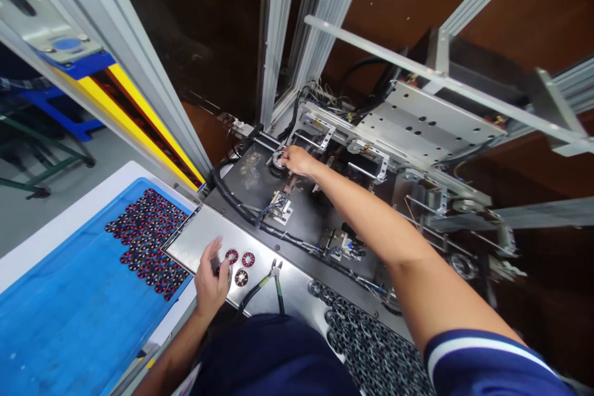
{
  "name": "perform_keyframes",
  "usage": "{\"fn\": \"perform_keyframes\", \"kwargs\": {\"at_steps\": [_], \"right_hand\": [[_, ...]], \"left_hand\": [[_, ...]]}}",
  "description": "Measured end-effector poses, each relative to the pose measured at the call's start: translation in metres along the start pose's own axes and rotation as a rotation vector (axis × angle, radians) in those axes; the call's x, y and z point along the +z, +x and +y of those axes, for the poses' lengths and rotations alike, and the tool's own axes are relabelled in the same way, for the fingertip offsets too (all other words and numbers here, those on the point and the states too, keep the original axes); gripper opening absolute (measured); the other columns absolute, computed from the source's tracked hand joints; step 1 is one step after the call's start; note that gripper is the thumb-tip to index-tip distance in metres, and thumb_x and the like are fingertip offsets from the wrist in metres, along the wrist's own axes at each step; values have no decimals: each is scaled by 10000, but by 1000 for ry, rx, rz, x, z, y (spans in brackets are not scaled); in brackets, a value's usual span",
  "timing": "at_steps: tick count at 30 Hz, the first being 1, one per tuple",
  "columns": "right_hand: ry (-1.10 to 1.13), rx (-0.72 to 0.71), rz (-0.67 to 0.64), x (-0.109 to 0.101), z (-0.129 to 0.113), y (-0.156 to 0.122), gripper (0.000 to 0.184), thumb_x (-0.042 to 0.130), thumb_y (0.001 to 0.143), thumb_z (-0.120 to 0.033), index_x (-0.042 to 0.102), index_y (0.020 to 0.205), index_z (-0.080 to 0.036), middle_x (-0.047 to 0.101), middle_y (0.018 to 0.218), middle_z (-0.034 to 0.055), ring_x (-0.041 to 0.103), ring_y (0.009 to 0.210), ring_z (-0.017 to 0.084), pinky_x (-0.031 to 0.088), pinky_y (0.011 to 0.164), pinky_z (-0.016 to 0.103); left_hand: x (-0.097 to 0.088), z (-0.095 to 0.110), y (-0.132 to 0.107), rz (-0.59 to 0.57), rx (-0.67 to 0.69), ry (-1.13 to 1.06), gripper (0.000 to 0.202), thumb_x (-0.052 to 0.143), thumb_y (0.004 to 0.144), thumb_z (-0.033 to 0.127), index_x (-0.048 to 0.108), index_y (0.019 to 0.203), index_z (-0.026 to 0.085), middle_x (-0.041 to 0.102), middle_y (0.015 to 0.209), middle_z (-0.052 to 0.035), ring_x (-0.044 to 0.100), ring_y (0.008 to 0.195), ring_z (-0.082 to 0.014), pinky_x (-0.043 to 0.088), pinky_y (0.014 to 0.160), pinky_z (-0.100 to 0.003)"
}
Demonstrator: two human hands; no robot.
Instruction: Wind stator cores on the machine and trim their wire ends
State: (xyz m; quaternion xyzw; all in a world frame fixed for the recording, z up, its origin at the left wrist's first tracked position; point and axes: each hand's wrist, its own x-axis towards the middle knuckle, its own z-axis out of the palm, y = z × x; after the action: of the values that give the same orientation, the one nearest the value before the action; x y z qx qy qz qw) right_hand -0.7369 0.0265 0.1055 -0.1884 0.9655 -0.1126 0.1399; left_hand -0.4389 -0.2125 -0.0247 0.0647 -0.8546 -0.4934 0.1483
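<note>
when lifting a disc (248, 259), best to hold by the outer rim, thumb on one side and fingers on the other. looks small and light, likely hard and stiff, not squashy. maybe a bit slippery on the edge, and maybe easy to scratch on the coloured bits, so better not to drop. see three lying flat on the metal plate (297, 297), just beside the left hand (211, 278), and lots more packed close in the blue tray (69, 303).

under the right hand (297, 161), see a round part (277, 161) on the machine (250, 182). likely hard too, so best held by the rim. right arm reaching far across, with elbow a little bent and palm down. right fingers bent close together at the rim; cannot tell if pinching or only touching.

left hand low by the plate, with fingers curved and thumb apart. with a dark bit showing in the gap, cannot tell if pinching a disc. near the discs, see pliers (275, 270) lying with handles apart.
</note>
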Motion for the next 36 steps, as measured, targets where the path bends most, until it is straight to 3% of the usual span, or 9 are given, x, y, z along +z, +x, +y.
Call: {"fn": "perform_keyframes", "kwargs": {"at_steps": [3,8,15,19,22,26,29,31,36], "right_hand": [[-65,-56,91,-2,-1,-19,306,582,946,-335,600,1194,-156,595,1282,101,590,1155,245,503,969,477],[-176,-194,110,5,3,-55,443,490,953,-166,480,1392,-115,347,1552,195,268,1465,300,328,1129,528],[-245,-238,97,-18,-19,-64,509,614,887,-180,491,1366,-56,411,1501,242,342,1426,357,382,1085,551],[-187,-226,300,-31,-38,-134,543,509,932,-145,361,1446,-48,323,1557,210,214,1483,305,291,1165,520],[-63,-359,568,1,-49,-233,445,465,936,-129,457,1380,-106,467,1470,156,304,1446,260,331,1161,499],[20,-162,486,97,-55,-340,251,520,928,-173,612,1161,-155,681,1101,125,599,1129,237,528,966,429],[-3,-15,466,161,-51,-360,226,533,916,-166,631,1111,-109,649,1111,213,595,1095,323,553,834,509],[-10,32,450,184,-52,-357,234,547,907,-156,627,1119,-101,608,1193,247,550,1164,355,525,859,550],[10,35,385,190,-63,-348,292,636,861,-161,604,1146,-108,583,1257,233,491,1225,354,472,935,529]], "left_hand": [[0,1,0,16,1,0,510,540,930,326,416,1393,154,602,1317,-194,610,1177,-264,490,995,-451],[1,-1,0,31,9,-10,508,558,921,335,432,1378,156,614,1302,-190,620,1166,-263,502,978,-443],[-1,0,5,56,50,-31,497,570,909,335,454,1351,139,650,1232,-201,664,1075,-263,540,903,-433],[-16,3,4,92,78,-55,481,525,931,323,432,1361,130,631,1244,-208,661,1080,-249,531,915,-424],[-30,10,0,134,110,-83,496,538,921,308,414,1371,139,598,1286,-207,632,1138,-252,500,962,-442],[-39,33,-6,144,184,-156,519,576,893,301,419,1362,141,595,1287,-209,619,1157,-263,493,963,-459],[-36,60,-12,88,228,-212,515,597,877,299,437,1342,149,611,1265,-198,631,1137,-266,517,934,-449],[-31,79,-16,38,245,-241,512,603,872,301,441,1336,156,614,1263,-189,636,1132,-265,523,934,-447],[-27,111,-31,-88,230,-298,484,601,879,316,464,1315,158,625,1256,-176,626,1152,-274,518,951,-438]]}}
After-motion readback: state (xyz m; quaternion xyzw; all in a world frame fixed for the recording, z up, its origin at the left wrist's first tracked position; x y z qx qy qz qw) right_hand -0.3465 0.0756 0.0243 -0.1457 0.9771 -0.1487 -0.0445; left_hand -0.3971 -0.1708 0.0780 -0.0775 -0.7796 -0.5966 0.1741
